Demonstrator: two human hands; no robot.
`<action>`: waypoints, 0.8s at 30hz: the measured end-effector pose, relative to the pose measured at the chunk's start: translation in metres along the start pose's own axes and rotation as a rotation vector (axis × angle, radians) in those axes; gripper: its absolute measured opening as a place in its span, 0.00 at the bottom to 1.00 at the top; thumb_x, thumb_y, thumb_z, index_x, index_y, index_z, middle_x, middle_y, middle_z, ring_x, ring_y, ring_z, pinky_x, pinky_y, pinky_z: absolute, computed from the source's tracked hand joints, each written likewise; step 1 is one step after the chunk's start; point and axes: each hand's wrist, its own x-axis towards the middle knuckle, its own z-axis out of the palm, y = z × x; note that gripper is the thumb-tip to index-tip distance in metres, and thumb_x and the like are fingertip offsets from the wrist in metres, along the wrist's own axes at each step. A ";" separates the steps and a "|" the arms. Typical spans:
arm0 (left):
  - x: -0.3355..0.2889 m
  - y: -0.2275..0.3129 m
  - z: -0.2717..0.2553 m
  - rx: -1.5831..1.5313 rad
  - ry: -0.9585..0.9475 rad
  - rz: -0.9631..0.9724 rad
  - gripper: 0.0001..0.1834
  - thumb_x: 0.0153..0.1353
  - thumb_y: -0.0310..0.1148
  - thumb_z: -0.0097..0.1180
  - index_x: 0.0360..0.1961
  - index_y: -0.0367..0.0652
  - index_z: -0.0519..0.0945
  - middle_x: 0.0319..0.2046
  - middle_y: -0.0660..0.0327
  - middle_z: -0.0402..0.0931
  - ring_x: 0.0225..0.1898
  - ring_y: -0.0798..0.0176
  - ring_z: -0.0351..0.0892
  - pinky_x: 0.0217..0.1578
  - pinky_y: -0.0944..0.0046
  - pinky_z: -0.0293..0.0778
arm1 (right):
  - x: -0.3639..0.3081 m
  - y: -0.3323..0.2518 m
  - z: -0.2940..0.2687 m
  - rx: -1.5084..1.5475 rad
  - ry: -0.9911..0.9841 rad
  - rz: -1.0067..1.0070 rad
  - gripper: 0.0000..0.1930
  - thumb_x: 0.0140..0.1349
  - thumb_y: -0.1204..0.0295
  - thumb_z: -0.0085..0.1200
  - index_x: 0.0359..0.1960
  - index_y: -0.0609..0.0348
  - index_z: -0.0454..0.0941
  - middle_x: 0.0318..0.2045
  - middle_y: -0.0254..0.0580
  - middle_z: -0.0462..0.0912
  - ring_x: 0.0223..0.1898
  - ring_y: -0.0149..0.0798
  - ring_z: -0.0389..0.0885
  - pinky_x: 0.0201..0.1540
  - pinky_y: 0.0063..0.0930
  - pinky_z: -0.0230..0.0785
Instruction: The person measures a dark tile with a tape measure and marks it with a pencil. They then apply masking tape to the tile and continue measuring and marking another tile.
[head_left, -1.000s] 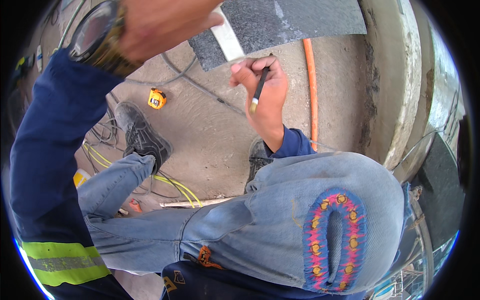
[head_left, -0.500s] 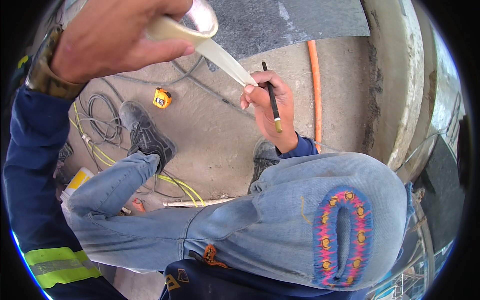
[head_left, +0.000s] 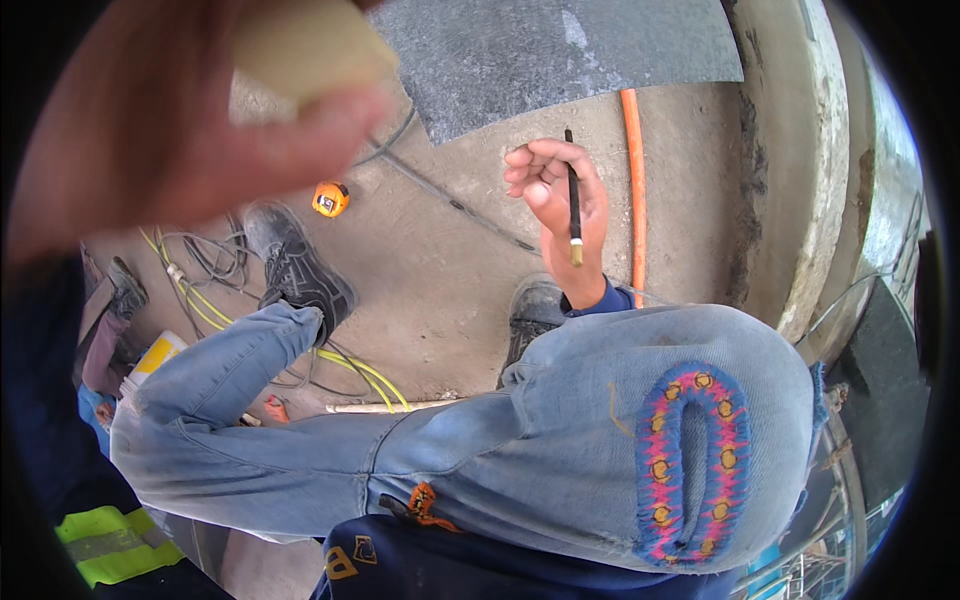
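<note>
The person's left hand (head_left: 170, 140) grips a pale tape roll (head_left: 315, 48) (it looks blurry), left and farther off than the right hand (head_left: 553, 212), whose curled fingers hold a black pencil (head_left: 574, 200) pointing near to far.

Dusty brn conc. flr (head_left: 430, 300), rough pale conc. ledge (head_left: 790, 170) at R, brt light

Cream roll (head_left: 315, 50), perhaps tape, blurred, slim black stick (head_left: 574, 205), gold-ended
</note>
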 end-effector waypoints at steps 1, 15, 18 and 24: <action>-0.010 0.004 0.001 -0.071 -0.009 0.012 0.23 0.50 0.46 0.68 0.23 0.41 0.68 0.22 0.58 0.65 0.26 0.55 0.64 0.30 0.56 0.60 | -0.001 -0.004 0.000 -0.025 -0.065 -0.023 0.25 0.59 0.66 0.73 0.54 0.63 0.77 0.44 0.45 0.85 0.47 0.36 0.83 0.50 0.29 0.75; -0.017 -0.006 0.040 -0.981 -0.479 -0.510 0.28 0.57 0.54 0.62 0.24 0.45 0.61 0.22 0.68 0.55 0.25 0.71 0.54 0.27 0.65 0.48 | -0.003 -0.021 0.013 0.133 -0.481 0.330 0.21 0.57 0.65 0.75 0.48 0.62 0.84 0.43 0.39 0.87 0.45 0.31 0.83 0.48 0.27 0.75; -0.021 -0.021 0.042 -0.805 -0.413 -0.304 0.23 0.53 0.46 0.66 0.27 0.42 0.66 0.24 0.65 0.58 0.27 0.66 0.57 0.31 0.63 0.57 | -0.005 -0.024 0.012 0.111 -0.447 0.365 0.11 0.62 0.72 0.70 0.42 0.63 0.84 0.37 0.37 0.87 0.39 0.27 0.83 0.42 0.21 0.76; 0.017 -0.031 0.024 -0.003 -0.413 0.128 0.16 0.47 0.36 0.73 0.29 0.44 0.76 0.28 0.60 0.72 0.34 0.55 0.71 0.48 0.54 0.66 | -0.003 -0.034 0.005 -0.295 -0.196 0.207 0.09 0.63 0.72 0.69 0.40 0.64 0.83 0.32 0.37 0.86 0.33 0.26 0.82 0.35 0.20 0.74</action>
